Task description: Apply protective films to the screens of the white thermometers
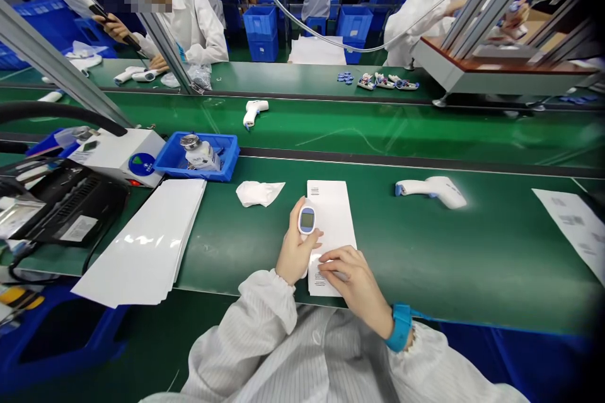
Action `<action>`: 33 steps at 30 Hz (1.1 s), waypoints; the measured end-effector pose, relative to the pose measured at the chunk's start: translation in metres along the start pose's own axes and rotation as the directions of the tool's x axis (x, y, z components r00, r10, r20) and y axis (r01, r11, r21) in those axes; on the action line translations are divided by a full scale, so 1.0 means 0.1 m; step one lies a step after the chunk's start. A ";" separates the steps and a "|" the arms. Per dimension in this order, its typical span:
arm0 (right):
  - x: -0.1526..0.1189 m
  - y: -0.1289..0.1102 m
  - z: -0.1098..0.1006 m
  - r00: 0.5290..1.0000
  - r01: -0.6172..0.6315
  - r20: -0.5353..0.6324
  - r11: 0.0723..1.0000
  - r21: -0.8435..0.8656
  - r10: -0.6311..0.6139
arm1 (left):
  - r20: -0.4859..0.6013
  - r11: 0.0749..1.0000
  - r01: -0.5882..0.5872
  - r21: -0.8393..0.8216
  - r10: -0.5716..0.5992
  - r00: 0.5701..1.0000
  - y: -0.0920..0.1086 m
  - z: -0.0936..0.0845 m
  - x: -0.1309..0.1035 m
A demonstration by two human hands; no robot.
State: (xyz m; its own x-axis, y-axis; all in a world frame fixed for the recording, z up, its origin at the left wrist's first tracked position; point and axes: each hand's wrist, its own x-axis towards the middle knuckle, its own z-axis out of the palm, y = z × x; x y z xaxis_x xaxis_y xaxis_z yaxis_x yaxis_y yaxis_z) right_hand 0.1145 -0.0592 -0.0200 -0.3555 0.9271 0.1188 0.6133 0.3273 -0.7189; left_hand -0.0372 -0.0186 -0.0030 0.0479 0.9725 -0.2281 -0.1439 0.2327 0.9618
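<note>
The left hand [295,245] was closed in a grip, with one digit extended upward and others bent toward the right. The right hand [354,280] was held near it, apart, its back turned up and its fingers loosely bent and pointed leftward. Both forearms [259,308] were angled forward and inward, toward each other.

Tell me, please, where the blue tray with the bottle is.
The blue tray is left of centre in the head view, just right of the white box.

White thermometer [307,220], screen toward wearer
</note>
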 end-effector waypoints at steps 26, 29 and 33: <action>0.49 -0.28 -0.67 0.994 -0.079 -0.053 0.956 0.282 0.097 | 0.127 0.988 0.137 -0.075 -0.127 0.984 -0.13 0.30 -0.30; 0.57 -0.23 -0.67 0.996 -0.065 -0.039 0.962 0.265 0.078 | 0.124 0.989 0.127 -0.069 -0.118 0.985 -0.15 0.31 -0.30; 0.61 -0.22 -0.66 0.997 -0.064 -0.011 0.954 0.294 0.071 | 0.138 0.994 0.099 -0.049 -0.091 0.986 -0.12 0.30 -0.30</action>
State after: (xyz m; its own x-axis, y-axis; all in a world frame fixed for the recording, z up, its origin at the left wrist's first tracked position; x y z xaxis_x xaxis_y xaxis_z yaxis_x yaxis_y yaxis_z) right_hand 0.1258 0.0019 0.0479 -0.3034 0.9499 0.0751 0.4004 0.1986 -0.8945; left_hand -0.0075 -0.0505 -0.0036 0.1964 0.9361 -0.2917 -0.1865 0.3278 0.9262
